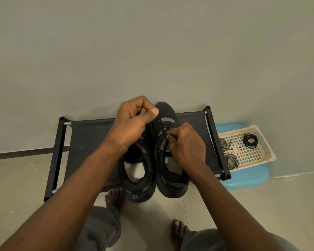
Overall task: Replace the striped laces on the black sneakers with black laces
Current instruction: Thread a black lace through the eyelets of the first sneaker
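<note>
Both black sneakers stand side by side at the middle of the shoe rack (91, 138), toes toward its far edge and the wall, heels hanging over the near edge, so each long axis runs straight away from me. I'm lacing the right sneaker (172, 185). My right hand (185, 144) sits directly over it, fingertips curled and pinching the black lace (161, 124) down at the eyelet row. My left hand (132, 122) reaches across above the left sneaker (140, 185) and pinches the lace's free length between thumb and fingers, raised near the toe. I judge the next pull should run up and toward the far edge, along the shoe. A spare black lace coil (250, 140) and the striped laces (231, 161) lie in the basket (266, 151) beyond the rack's right edge.
</note>
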### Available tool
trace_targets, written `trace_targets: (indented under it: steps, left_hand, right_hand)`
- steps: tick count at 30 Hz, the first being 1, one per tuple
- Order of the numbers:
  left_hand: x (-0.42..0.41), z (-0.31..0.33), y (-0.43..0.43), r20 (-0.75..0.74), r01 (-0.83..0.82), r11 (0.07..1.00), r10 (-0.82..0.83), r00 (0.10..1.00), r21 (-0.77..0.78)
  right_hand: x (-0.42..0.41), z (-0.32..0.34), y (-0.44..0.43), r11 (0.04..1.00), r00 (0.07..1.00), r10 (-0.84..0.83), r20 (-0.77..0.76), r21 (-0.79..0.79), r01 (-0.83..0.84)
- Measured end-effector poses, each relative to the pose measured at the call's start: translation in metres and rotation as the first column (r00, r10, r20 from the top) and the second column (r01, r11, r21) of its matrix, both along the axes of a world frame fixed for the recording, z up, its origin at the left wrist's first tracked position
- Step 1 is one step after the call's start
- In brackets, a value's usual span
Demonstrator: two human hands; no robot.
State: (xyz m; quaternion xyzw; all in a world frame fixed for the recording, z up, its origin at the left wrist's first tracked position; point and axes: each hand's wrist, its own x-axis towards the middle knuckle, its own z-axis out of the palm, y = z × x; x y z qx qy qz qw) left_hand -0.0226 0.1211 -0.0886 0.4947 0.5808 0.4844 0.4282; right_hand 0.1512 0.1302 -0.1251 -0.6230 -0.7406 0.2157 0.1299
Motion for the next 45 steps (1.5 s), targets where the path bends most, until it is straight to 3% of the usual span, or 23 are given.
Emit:
trace_targets:
  steps: [5, 10, 11, 12, 13, 14, 15, 16, 18, 22, 28, 31, 37, 41, 45]
  left_hand:
    - [0.0, 0.022, -0.002, 0.262, -0.135, 0.99, 0.122, 0.957, 0.031]
    - [0.011, 0.007, 0.001, 0.341, -0.065, 0.985, 0.117, 0.933, -0.158]
    - [0.011, 0.003, 0.003, 0.305, -0.041, 0.981, 0.099, 0.947, -0.191]
    - [0.01, -0.002, 0.006, 0.167, -0.021, 0.978, 0.056, 0.984, -0.207]
    - [0.007, -0.007, 0.008, -0.072, 0.011, 0.975, -0.027, 0.997, -0.221]
    - [0.004, -0.012, 0.01, -0.321, 0.056, 0.962, -0.144, 0.936, -0.268]
    - [0.004, -0.017, 0.01, -0.512, 0.087, 0.939, -0.257, 0.82, -0.332]
    - [0.004, -0.02, 0.009, -0.619, 0.103, 0.922, -0.33, 0.713, -0.372]
    - [0.007, -0.023, 0.008, -0.683, 0.122, 0.917, -0.367, 0.631, -0.38]
    - [0.01, -0.022, 0.01, -0.734, 0.148, 0.93, -0.356, 0.579, -0.335]
    - [0.009, -0.022, 0.008, -0.735, 0.18, 0.928, -0.368, 0.57, -0.326]
    - [0.003, -0.021, 0.008, -0.746, 0.189, 0.957, -0.289, 0.599, -0.219]
    - [-0.003, -0.02, -0.001, -0.599, 0.182, 0.982, -0.121, 0.792, 0.043]
    - [-0.005, -0.012, 0.0, -0.303, -0.014, 0.979, 0.076, 0.95, 0.204]
    - [-0.01, -0.002, 0.005, 0.009, -0.226, 0.951, 0.23, 0.973, 0.213]
  right_hand:
    - [0.002, -0.002, -0.001, 1.0, 1.0, 0.005, -0.021, -0.009, -0.005]
    - [0.003, -0.001, 0.0, 1.0, 1.0, 0.019, -0.018, -0.02, -0.02]
    - [0.004, 0.0, 0.0, 0.999, 1.0, 0.02, -0.018, -0.025, -0.02]
    - [0.004, 0.0, 0.0, 0.999, 1.0, 0.021, -0.016, -0.031, -0.021]
    - [0.004, 0.001, 0.0, 0.999, 1.0, 0.023, -0.01, -0.033, -0.024]
    - [0.004, 0.001, 0.0, 0.999, 1.0, 0.027, -0.003, -0.03, -0.027]
    - [0.004, 0.001, 0.0, 0.999, 1.0, 0.028, 0.004, -0.03, -0.028]
    - [0.004, 0.001, 0.0, 0.999, 1.0, 0.026, 0.005, -0.031, -0.026]
    - [0.004, 0.002, 0.0, 0.999, 1.0, 0.018, 0.005, -0.04, -0.017]
    - [0.003, 0.001, -0.001, 1.0, 1.0, 0.001, 0.004, -0.025, -0.001]
    - [0.0, 0.004, -0.002, 0.998, 0.998, -0.055, 0.002, 0.009, 0.055]
    - [-0.002, 0.003, -0.003, 0.995, 0.996, -0.086, 0.023, 0.051, 0.085]
    - [-0.001, 0.002, -0.003, 0.99, 0.993, -0.115, 0.022, 0.087, 0.113]
    - [0.0, 0.001, -0.002, 0.991, 0.994, -0.107, 0.0, 0.076, 0.107]
    - [0.001, -0.001, -0.002, 0.994, 0.995, -0.091, -0.03, 0.059, 0.092]
